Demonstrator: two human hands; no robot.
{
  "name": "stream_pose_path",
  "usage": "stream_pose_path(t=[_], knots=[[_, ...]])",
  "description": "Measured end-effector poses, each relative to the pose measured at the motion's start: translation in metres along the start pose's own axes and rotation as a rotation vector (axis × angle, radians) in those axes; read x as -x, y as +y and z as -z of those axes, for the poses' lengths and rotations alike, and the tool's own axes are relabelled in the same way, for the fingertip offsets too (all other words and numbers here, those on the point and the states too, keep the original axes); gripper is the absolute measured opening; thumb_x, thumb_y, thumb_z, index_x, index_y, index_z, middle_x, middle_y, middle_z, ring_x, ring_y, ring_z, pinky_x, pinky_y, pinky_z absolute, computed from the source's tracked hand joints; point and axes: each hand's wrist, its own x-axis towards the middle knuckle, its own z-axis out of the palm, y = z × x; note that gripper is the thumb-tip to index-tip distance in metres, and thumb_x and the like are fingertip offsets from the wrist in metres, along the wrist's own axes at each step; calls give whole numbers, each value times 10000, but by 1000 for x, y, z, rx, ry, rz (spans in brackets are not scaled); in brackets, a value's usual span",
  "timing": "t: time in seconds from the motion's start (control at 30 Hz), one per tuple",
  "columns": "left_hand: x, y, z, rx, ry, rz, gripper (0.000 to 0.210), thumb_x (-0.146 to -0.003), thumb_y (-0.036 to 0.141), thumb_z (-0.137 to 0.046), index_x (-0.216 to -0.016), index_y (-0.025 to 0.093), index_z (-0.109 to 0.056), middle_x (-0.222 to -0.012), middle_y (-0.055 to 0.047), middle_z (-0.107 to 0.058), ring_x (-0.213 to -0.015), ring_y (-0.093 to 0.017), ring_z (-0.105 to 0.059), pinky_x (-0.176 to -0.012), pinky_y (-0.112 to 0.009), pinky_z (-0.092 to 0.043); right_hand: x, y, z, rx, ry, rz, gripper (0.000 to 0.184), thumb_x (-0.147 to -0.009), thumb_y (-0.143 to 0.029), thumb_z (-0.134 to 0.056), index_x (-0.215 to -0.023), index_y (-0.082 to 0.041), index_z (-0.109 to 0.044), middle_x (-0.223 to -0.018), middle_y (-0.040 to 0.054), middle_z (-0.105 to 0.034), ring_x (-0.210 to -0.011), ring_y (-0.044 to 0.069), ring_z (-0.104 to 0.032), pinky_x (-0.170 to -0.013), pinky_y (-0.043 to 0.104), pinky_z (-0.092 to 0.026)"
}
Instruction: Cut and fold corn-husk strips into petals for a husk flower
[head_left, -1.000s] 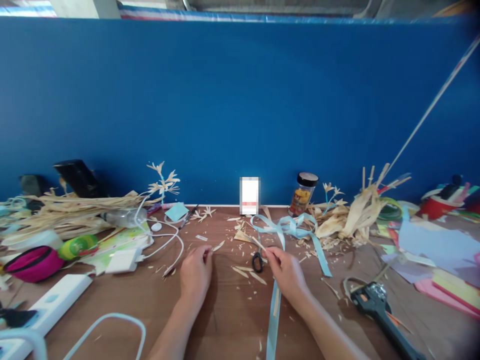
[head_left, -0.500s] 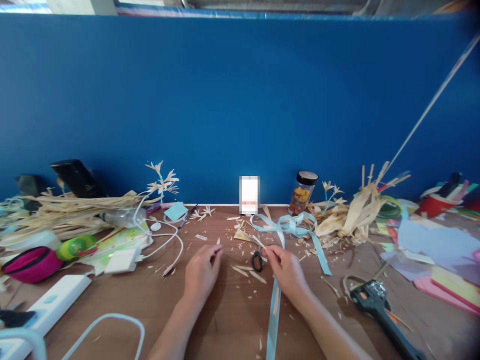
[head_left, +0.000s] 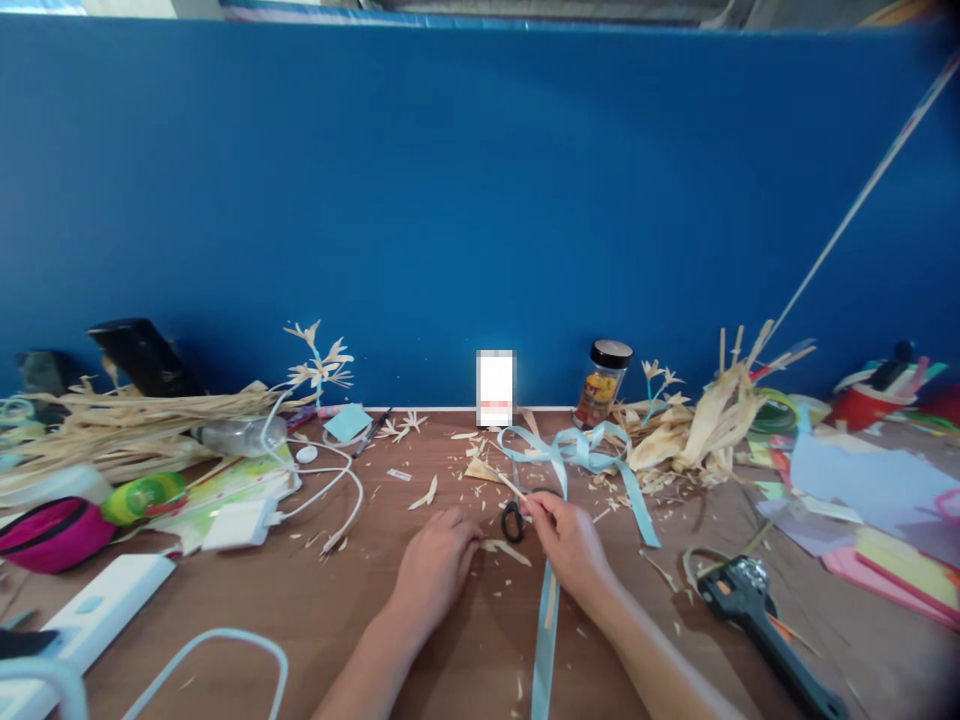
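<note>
My right hand (head_left: 566, 540) is closed in a pinch on a thin pale strip of dried husk (head_left: 512, 487), which points up and left. Beside its fingertips lie scissors (head_left: 512, 522) with black handles, partly hidden by the hand. My left hand (head_left: 439, 560) rests low over the table, fingers curled down, the tips at small cut husk pieces (head_left: 507, 551). What its fingers pinch, if anything, is hidden. A separate pointed husk piece (head_left: 424, 494) lies above the left hand. Light blue ribbon (head_left: 545, 640) runs beneath my right hand, and its loops (head_left: 600, 450) lie behind.
A glue gun (head_left: 757, 610) lies at right, near paper sheets (head_left: 862, 480). A black-lidded jar (head_left: 602, 385) and a husk bundle (head_left: 720, 425) stand behind. Husk flowers (head_left: 319, 360), white cables (head_left: 356, 490), a pink pouch (head_left: 56, 535) and a power strip (head_left: 97, 620) are at left.
My left hand has moved right and slightly down to the husk pieces beside the scissors. A pointed husk piece lies on the table where its fingers were. My right hand keeps its hold.
</note>
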Motion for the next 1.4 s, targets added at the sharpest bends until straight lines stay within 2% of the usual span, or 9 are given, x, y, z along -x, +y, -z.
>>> stream_pose_path(t=[0.27, 0.5, 0.63, 0.73, 0.87, 1.07, 1.2, 1.27, 1.4], knots=[[1, 5, 3, 57, 20, 23, 162, -778, 173, -433, -788, 205, -591, -831, -50, -589, -793, -183, -535, -685, -266, -399, 1, -4, 2, 13, -7, 1, 329, -859, -342, -320, -840, -197, -614, -698, 26, -641, -628, 162, -570, -594, 221, -397], [2, 3, 3, 191, 66, 35, 220, -809, 185, -381, -840, 197, -599, -825, -67, -615, -777, -186, -558, -692, -278, -414, 1, -4, 1, 20, -10, -11, 303, -856, -336, -339, -841, -209, -613, -689, 12, -640, -601, 152, -562, -565, 211, -383], [1, 5, 4, 394, 126, 41, 254, -815, 216, -389, -917, 205, -622, -877, -70, -631, -815, -186, -567, -738, -289, -425, 1, -6, 2, -25, -14, -11, 296, -852, -323, -352, -830, -200, -620, -685, 17, -640, -616, 154, -570, -582, 216, -399], [0, 7, 2, 654, 169, 153, 237, -790, 272, -448, -923, 190, -627, -914, -71, -645, -840, -193, -578, -754, -295, -435, 2, -13, 3, -110, -22, 42, 267, -846, -296, -370, -879, -193, -615, -774, 36, -638, -712, 163, -576, -651, 232, -420], [-1, 10, -5, 989, 124, 290, 244, -740, 311, -530, -886, 134, -611, -804, -66, -654, -695, -167, -589, -627, -257, -451, 6, -25, 1, -191, -46, 77, 271, -814, -267, -430, -1042, -194, -559, -880, 53, -610, -765, 164, -566, -641, 239, -440], [-2, 16, -8, 1124, 86, 312, 216, -700, 336, -580, -736, 123, -600, -600, -7, -586, -522, -105, -512, -508, -206, -395, 9, -27, -7, -271, -99, 13, 236, -798, -291, -459, -948, -184, -606, -857, 54, -638, -785, 177, -582, -682, 265, -455], [-3, 18, -6, 1197, 89, 328, 211, -687, 326, -598, -754, 126, -589, -626, -3, -579, -524, -96, -502, -512, -203, -389, 8, -24, -7, -381, -110, -97, 335, -787, -339, -469, -1064, -162, -533, -820, 43, -648, -575, 130, -576, -538, 231, -454], [-3, 17, -5, 1210, 88, 336, 204, -692, 317, -597, -761, 125, -583, -625, 0, -569, -521, -90, -495, -508, -199, -385, 8, -25, -5, -382, -134, -86, 303, -787, -344, -469, -1018, -165, -552, -785, 27, -644, -508, 106, -538, -480, 207, -420], [-2, 16, -4, 1214, 65, 312, 193, -701, 313, -593, -731, 123, -572, -607, 4, -549, -530, -89, -494, -520, -199, -398, 9, -30, -3, -293, -171, -15, 270, -809, -346, -434, -718, -164, -611, -618, -6, -588, -553, 115, -510, -500, 191, -382]])
